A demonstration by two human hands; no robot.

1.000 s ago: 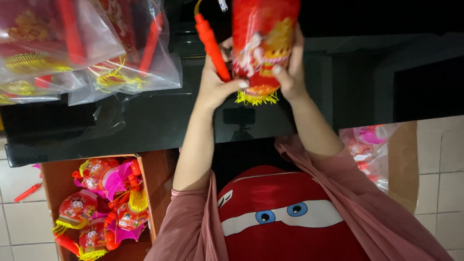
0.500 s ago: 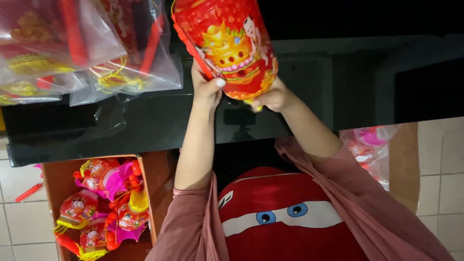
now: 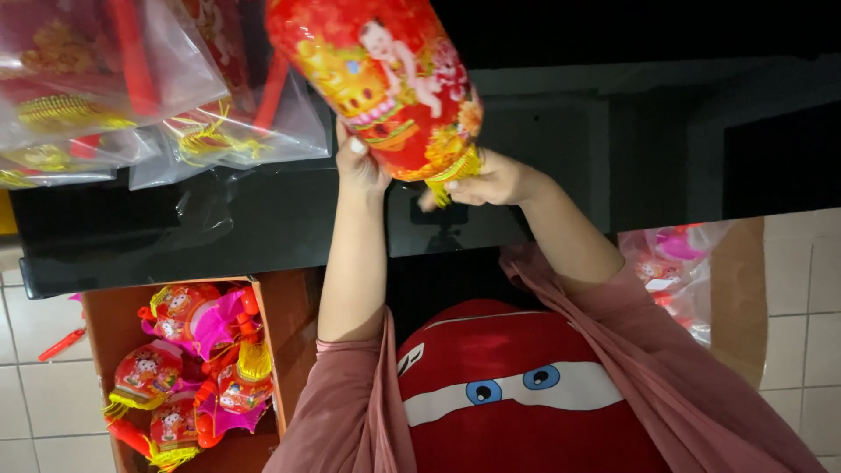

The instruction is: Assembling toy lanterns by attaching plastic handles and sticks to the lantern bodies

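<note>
Above black table, red printed lantern with yellow fringe, both hands gripping

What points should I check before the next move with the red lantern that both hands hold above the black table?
1. Left hand on the red lantern: grips its lower left side, ok.
2. Right hand at the yellow fringe: fingers touch the lantern's lower end, ok.
3. Lantern fully opened: the top is cut off by the picture, cannot tell.
4. Black table below the lantern: bare dark surface there, ok.
5. Bagged lanterns at the left: apart from the held lantern, ok.
6. Cardboard box on the floor: holds more lanterns, free room cannot tell.
</note>
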